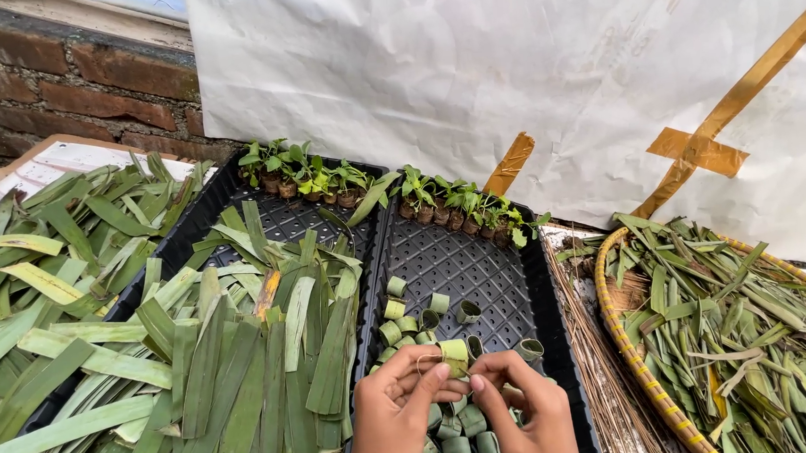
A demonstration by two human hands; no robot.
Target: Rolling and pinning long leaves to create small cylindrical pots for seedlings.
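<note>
Here, at the far left, a heap of long green leaf strips lies over a pale board whose surface is almost wholly covered; the heap runs off the left edge. Next to it a black tray holds a second pile of cut leaf strips, which hides most of the tray floor and its near rim. Seedlings in small pots stand along its far end.

The second black tray lies just beside it, with more seedlings at the back and a cluster of small rolled leaf cups on its grid floor. Over this tray's near end the left hand and right hand are close together, fingertips pinching one rolled leaf cup between them. A thin thread loops near it; how it runs cannot be made out. Both wrists are cut off by the lower edge, and the hands cover several cups beneath.

To the right lie thin dry stalks, then a woven basket full of leaf trimmings, cut off at the right. Behind everything hangs a white sheet.
</note>
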